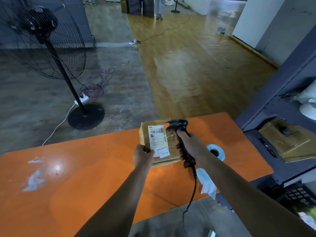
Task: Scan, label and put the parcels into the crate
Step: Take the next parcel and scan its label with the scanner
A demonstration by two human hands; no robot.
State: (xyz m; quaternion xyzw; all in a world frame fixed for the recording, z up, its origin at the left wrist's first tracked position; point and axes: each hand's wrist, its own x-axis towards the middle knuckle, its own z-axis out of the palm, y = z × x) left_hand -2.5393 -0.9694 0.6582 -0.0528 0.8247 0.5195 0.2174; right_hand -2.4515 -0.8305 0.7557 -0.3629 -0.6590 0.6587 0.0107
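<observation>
From the head view, here's the scan. The parcel (pixel 171 142) is up in front of me over the orange table (pixel 85 168), with its shipping label (pixel 156 139) facing me. The scanner (pixel 178 124) has its orange nose right at the barcode's upper corner.

What could go wrong? The nose sits very close and off to the barcode's side, so I reckon the read could miss. I'm only holding the box at one near corner, so it could tip or slip out if I nudge it with the scanner. The scanner's cable (pixel 193 194) hangs down past the table edge and could snag as I swing away. My thumb lies on the label's lower edge, beside the small blue-bordered sticker (pixel 163 152). If it slid up, it would cover print I need.

Now the fingers. My left hand (pixel 142 156) pinches the parcel's near-left corner, thumb on top, while the other fingers curl underneath out of sight. My right hand (pixel 185 146) is wrapped tight round the scanner's handle with the fingers closed around the front. I can't tell whether one is on the trigger.

The blue label roll (pixel 220 150) lies on the table just right of my right wrist. I can't pick out the crate for certain.
</observation>
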